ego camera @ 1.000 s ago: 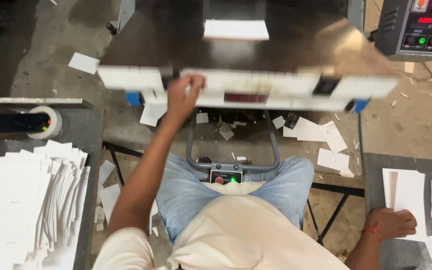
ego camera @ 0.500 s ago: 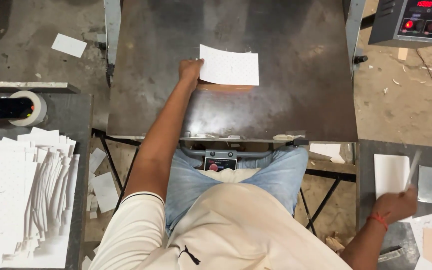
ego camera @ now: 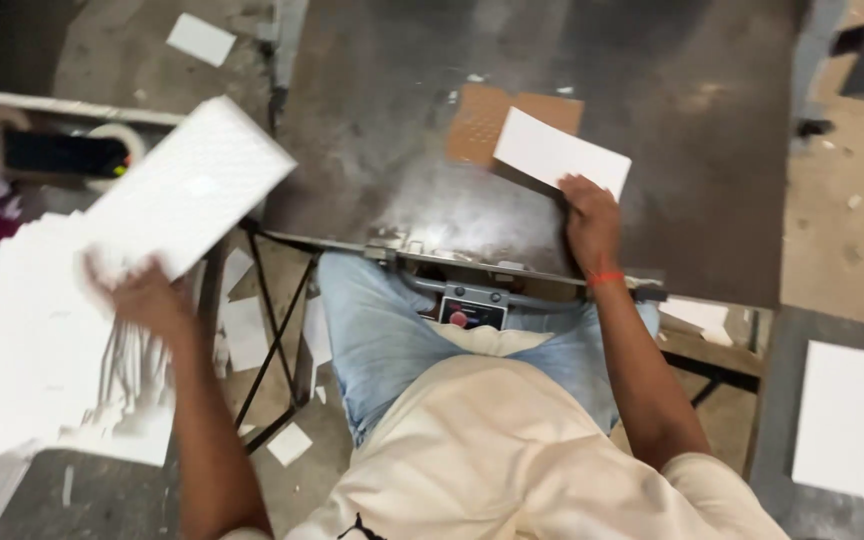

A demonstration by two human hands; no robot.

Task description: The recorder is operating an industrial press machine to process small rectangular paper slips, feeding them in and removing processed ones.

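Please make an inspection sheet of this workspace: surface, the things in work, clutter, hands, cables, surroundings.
Surface: dark metal machine table, worn and scuffed.
Things in work: white card lying partly over a brown cardboard piece; white embossed sheet, blurred, above a big stack of white sheets.
Clutter: paper scraps on the floor under the table; one white piece on the floor far left.
Hands: right hand holds the white card at its near edge; left hand holds the embossed sheet.
Cables: nothing seen.
Surroundings: tape roll on the left bench; white sheets on the right side table.
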